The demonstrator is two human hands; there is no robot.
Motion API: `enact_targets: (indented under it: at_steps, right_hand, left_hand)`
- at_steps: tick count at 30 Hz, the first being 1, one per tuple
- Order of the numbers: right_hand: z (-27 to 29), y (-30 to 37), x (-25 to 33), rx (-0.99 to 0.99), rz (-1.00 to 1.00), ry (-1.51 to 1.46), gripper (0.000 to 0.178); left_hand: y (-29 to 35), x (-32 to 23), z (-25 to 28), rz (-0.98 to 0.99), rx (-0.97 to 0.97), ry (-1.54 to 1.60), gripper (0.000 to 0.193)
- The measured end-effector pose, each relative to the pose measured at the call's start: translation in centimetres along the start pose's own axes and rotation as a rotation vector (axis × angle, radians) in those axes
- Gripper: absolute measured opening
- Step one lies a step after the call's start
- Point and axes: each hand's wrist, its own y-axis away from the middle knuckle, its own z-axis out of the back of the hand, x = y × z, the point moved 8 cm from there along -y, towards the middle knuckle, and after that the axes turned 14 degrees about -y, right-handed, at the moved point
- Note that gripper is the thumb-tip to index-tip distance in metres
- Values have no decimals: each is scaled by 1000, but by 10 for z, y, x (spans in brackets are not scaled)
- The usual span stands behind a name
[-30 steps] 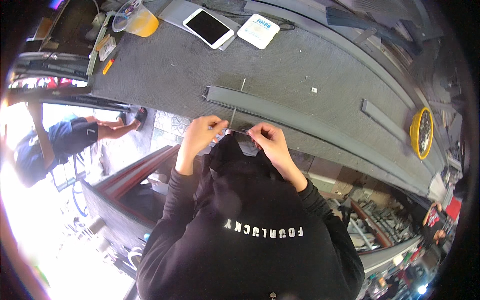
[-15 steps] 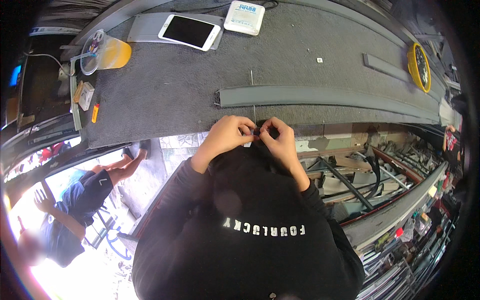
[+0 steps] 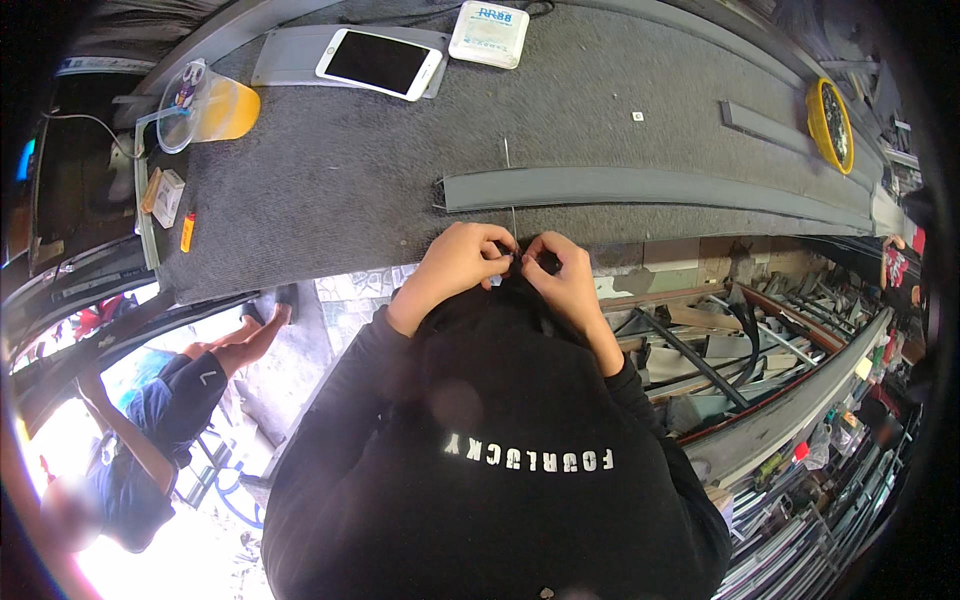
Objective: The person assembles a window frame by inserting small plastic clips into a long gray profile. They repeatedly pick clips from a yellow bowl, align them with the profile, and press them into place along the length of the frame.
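Both hands meet at the near edge of the dark carpeted bench, close to my chest. My left hand (image 3: 455,265) is closed in a pinch where a thin pale cord (image 3: 514,221) runs down to its fingertips. Beside it, my right hand (image 3: 562,280) also pinches, thumb against forefinger; what is in it is too small and dark to make out. A small pale piece (image 3: 495,281) shows under the left fingertips. Beyond the hands lies a long grey strip (image 3: 640,189). The cord shows on both sides of this strip, its middle hidden by it.
On the bench (image 3: 350,160) lie a white phone (image 3: 380,64), a white square box (image 3: 489,34), a cup of orange drink (image 3: 228,108), an orange lighter (image 3: 187,232) and a yellow basket (image 3: 830,126). Scrap strips fill a bin (image 3: 720,350) at right. Another person (image 3: 165,420) is at left.
My fingertips stay pinched near the bench edge, with only small shifts. The person at the left has moved an arm, and the whole view has tilted slightly.
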Motion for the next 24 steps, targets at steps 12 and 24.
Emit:
enact_targets:
  at_steps: [12, 24]
  right_hand:
    - [-3, 1, -1, 74, 26, 42, 12]
    - [-2, 1, -6, 73, 62, 14, 13]
  left_hand:
    - [-1, 2, 1, -4, -17, 18, 22]
    - [-1, 4, 0, 40, -17, -5, 21]
